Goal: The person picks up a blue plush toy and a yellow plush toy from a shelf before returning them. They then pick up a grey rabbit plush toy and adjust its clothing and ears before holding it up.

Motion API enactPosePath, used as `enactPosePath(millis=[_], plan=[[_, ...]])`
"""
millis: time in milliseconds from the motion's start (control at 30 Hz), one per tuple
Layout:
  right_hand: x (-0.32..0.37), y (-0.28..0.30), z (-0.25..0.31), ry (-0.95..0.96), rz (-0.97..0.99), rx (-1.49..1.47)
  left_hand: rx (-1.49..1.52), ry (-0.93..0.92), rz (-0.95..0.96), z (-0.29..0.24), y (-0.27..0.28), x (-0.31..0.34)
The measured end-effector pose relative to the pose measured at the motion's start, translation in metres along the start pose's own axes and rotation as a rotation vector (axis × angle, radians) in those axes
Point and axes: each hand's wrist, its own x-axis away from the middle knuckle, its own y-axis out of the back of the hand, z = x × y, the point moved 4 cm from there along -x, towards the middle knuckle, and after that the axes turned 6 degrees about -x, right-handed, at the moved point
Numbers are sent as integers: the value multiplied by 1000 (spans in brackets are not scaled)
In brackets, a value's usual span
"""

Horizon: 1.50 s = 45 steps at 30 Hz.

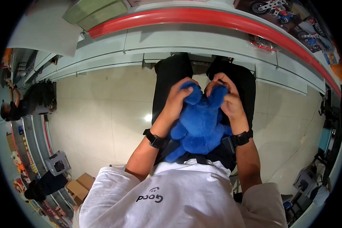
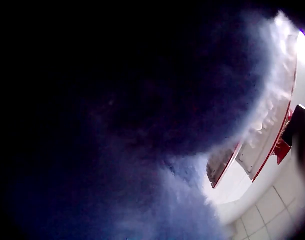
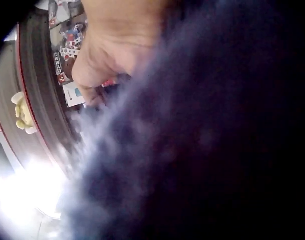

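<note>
A blue plush toy (image 1: 199, 125) lies on the person's lap, between the forearms and against the white shirt. At its far end two rounded furry lobes (image 1: 194, 95) stick up side by side. My left hand (image 1: 174, 99) grips the left lobe, thumb pressed on the fur. The other lobe (image 1: 217, 97) is held by my right hand (image 1: 233, 102), its thumb on the near side and fingers around the far side. Dark blue fur (image 2: 182, 200) fills most of the left wrist view and hides that hand. In the right wrist view, fur (image 3: 142, 165) covers the fingertips.
White shelving with a red edge strip (image 1: 193, 16) runs across in front of the knees. Boxes with model pictures (image 1: 281, 15) stand on it at the right. Another person (image 1: 26, 97) is at the far left, near a cardboard box (image 1: 79, 188) on the tiled floor.
</note>
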Motion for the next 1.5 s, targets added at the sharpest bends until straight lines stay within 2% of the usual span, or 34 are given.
enactPosePath(millis=[267,500,600,667,800,1067,1233,1333,1400,1433,1500], plan=[[0,8,-9,-61,-39,172,23,50,-59,1,-5,0],[1,8,-14,-111,-4,236,30,64,26,7,-8,-4],[2,8,-16,-143,62,224,-13,50,48,9,-10,-4],[2,8,-20,-154,16,180,-33,46,69,9,-10,-2],[2,9,-25,-185,-53,56,19,88,22,8,-9,0],[4,10,-30,-178,-50,47,27,76,-90,12,-6,3],[7,12,-34,-196,-10,28,126,139,-116,11,-7,9],[4,11,-34,-176,39,69,87,111,-120,22,-3,11],[6,18,-37,-191,15,343,109,119,-150,19,-8,14],[8,19,-39,-183,22,349,130,136,-185,18,-9,15],[13,16,-44,-211,-23,53,104,147,-217,30,-9,15]])
